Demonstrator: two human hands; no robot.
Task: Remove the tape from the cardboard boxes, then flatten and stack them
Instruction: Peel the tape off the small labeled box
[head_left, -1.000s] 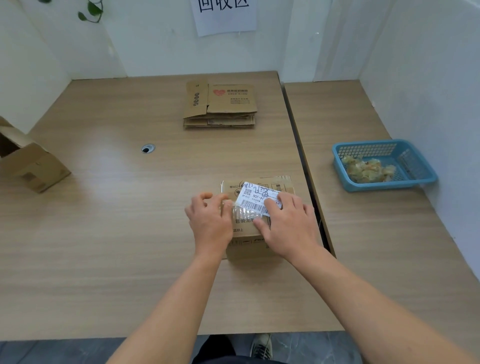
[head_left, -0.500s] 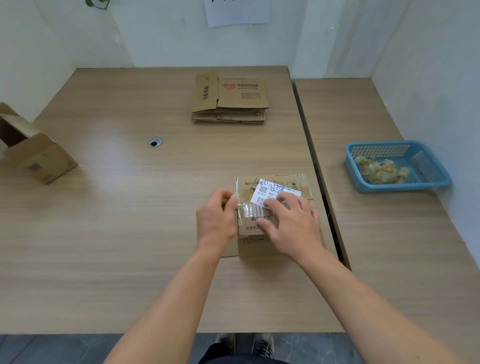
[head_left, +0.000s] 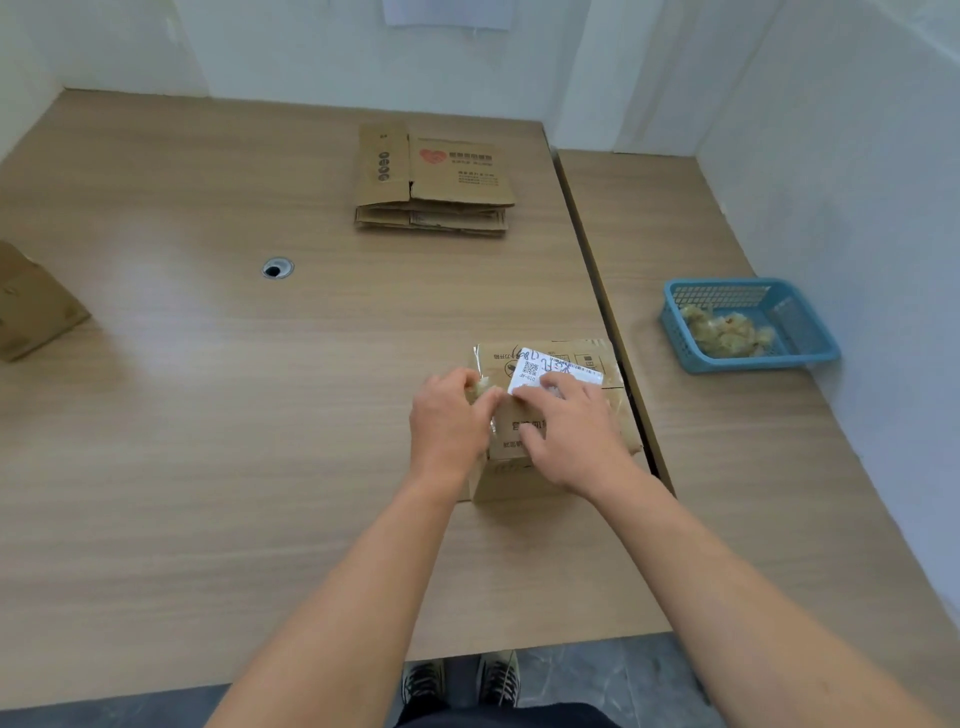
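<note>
A small taped cardboard box (head_left: 587, 358) with a white shipping label (head_left: 540, 366) sits near the right edge of the main table. My left hand (head_left: 449, 423) pinches a crumpled strip of clear tape (head_left: 483, 387) at the box's left side. My right hand (head_left: 571, 426) presses flat on the box top, fingers over the label's lower part. A stack of flattened boxes (head_left: 434, 182) lies at the back of the table. Another unflattened box (head_left: 31, 306) stands at the far left edge.
A blue plastic basket (head_left: 810, 343) holding balled-up tape sits on the adjoining right table, near the wall. A round cable hole (head_left: 277, 268) is in the main table. A gap runs between the two tables. White walls enclose the back and right.
My left hand has peeled the tape further off the box top and bunched it between the fingers. My right hand stays pressed on the box. The view has tilted down.
</note>
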